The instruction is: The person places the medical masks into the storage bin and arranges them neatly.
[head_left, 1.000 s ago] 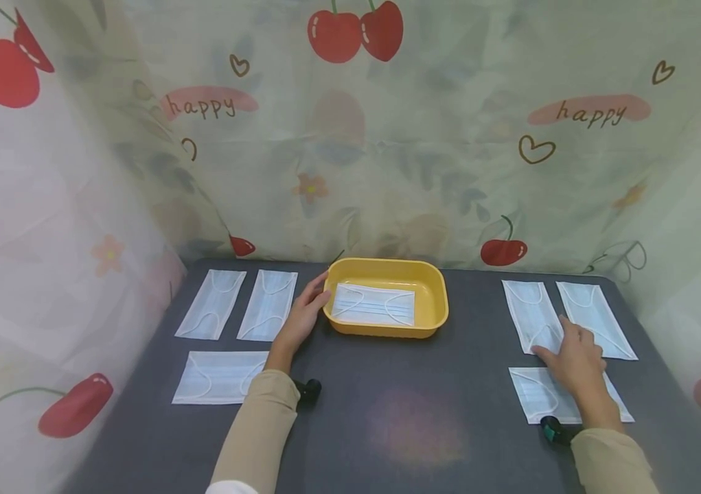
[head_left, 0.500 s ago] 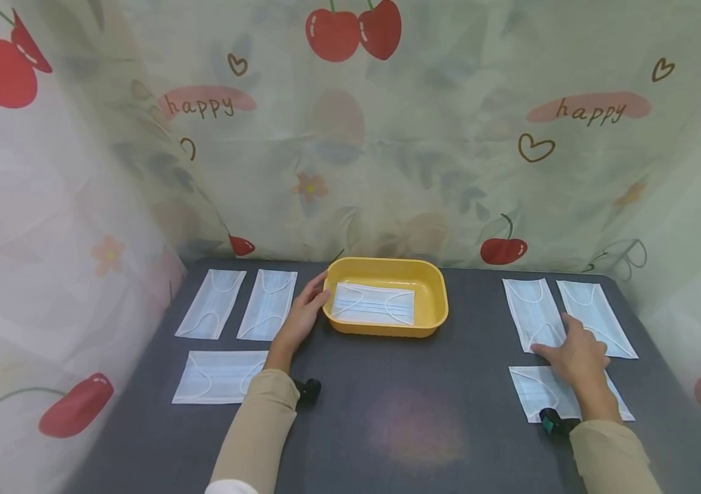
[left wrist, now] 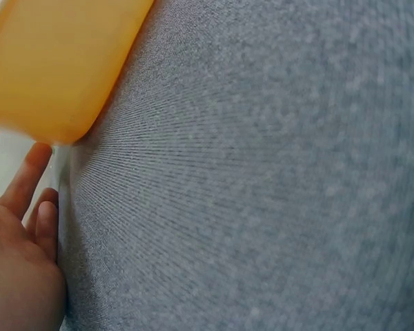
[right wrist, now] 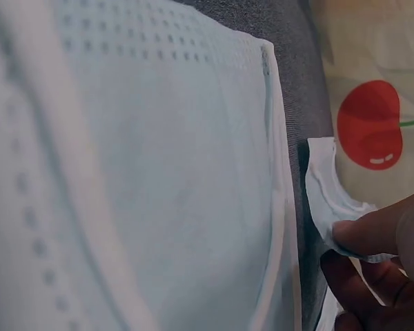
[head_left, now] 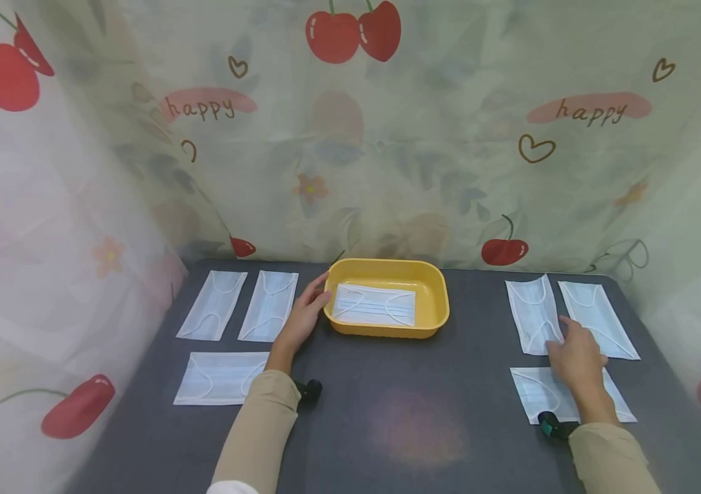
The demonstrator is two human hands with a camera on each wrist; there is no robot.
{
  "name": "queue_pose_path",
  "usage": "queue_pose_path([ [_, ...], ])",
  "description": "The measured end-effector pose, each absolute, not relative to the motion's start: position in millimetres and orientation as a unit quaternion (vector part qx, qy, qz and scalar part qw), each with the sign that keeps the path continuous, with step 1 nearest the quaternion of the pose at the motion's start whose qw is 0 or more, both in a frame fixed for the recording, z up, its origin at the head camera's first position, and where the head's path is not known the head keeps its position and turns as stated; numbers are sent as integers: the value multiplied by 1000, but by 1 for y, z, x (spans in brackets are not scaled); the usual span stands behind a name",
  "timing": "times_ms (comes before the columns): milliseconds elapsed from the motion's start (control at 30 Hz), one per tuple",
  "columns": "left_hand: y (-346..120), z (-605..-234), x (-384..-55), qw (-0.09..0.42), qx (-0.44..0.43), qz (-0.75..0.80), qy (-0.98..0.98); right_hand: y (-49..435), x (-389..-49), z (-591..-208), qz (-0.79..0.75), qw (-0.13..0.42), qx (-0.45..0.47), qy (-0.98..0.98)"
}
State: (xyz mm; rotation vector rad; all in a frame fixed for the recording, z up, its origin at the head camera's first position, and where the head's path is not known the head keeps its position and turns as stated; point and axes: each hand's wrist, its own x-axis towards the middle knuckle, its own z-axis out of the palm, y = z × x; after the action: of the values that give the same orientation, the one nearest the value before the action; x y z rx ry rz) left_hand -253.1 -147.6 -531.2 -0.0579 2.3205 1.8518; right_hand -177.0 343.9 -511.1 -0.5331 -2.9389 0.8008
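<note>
On the right side, my right hand (head_left: 577, 358) pinches the near edge of a pale blue face mask (head_left: 531, 305). Its thumb (right wrist: 372, 233) lies on top with a finger beneath, and the mask (right wrist: 322, 200) bends upward, curved. My left hand (head_left: 298, 324) touches the left side of a yellow plastic basin (head_left: 439, 302), fingers fairly straight. One fingertip meets the basin's wall (left wrist: 62, 69) in the left wrist view. Inside the basin lies one flat face mask (head_left: 375, 305) with white ear loops.
Another mask (head_left: 597, 319) lies to the right of the pinched one. Under the right wrist is a sideways mask (head_left: 535, 392). Three more lie at left, including the near mask (head_left: 217, 379). A printed curtain (head_left: 387, 171) surrounds the dark table (head_left: 399, 405).
My right thumb and fingers have closed on the mask's near edge, and the mask now buckles, its far corner lifted. My left hand and the basin have stayed put.
</note>
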Motion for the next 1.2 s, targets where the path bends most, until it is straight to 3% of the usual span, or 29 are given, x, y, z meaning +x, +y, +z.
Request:
queue_pose_path([
  [133, -147, -531, -253, 87, -21, 621, 778, 342, -175, -509, 261, 64, -156, -950],
  [600, -148, -531, -254, 87, -16, 625, 776, 337, -173, -502, 312, 112, -164, -929],
  [833, -147, -533, -255, 84, -14, 624, 777, 335, -172, -503, 323, 164, -178, -915],
  [1200, -148, -532, -255, 85, -15, 622, 778, 330, -174, -492, 383, 141, -184, -894],
])
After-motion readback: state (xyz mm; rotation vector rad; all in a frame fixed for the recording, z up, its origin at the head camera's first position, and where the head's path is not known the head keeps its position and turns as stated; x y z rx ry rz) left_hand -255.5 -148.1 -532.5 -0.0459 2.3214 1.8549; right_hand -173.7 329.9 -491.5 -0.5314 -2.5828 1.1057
